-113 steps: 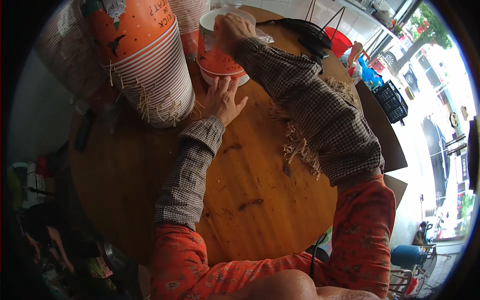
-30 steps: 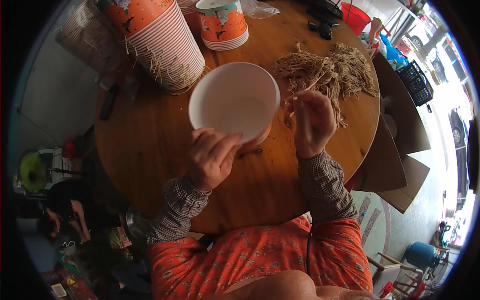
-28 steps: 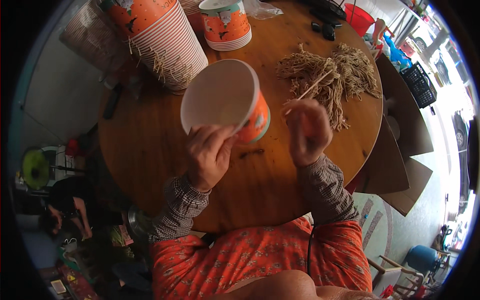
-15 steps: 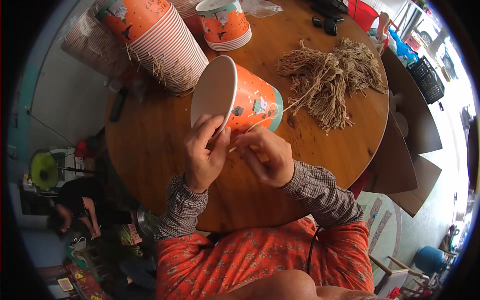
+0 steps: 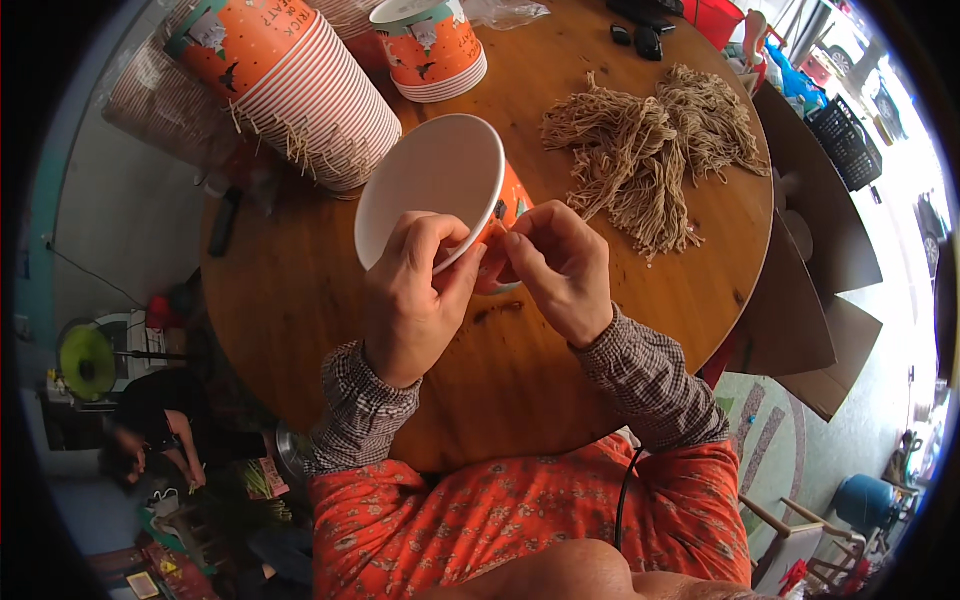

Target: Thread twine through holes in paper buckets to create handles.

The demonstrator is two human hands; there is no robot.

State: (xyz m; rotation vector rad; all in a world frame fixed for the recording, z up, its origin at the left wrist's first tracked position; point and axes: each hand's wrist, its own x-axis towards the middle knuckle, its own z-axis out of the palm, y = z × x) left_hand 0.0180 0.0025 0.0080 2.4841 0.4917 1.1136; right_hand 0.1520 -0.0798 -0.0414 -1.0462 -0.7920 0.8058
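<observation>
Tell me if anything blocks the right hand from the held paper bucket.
Nothing visible does: the right hand is at the printed side of the held paper bucket, contact unclear. The left hand grips it alongside; the tan cord heap lies off to the right.

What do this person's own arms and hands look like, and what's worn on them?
The left hand and right hand are both without gloves. Checked oversleeves, dark brown and whitish, run up from gathered cuffs. Higher up come orange-red sleeves with a small floral print.
</observation>
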